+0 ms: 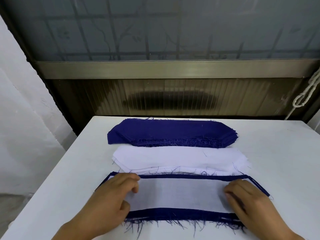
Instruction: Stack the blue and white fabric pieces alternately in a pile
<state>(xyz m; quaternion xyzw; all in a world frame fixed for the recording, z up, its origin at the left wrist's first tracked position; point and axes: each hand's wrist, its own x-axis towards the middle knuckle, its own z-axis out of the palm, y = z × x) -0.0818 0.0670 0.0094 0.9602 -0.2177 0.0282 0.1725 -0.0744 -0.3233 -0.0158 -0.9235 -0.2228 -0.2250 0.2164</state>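
Your left hand (110,201) and right hand (245,203) lay on the ends of the near pile (180,213), fingers curled onto its white top piece (180,194); whether they pinched or only pressed, you could not tell. Blue edges, frayed in front, framed that piece. Beyond it on the table (285,153) lay the white stack (180,158), then the blue stack (169,132), both with fanned edges.

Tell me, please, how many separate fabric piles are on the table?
3: blue stack farthest, white stack in the middle, mixed pile nearest, under both hands.
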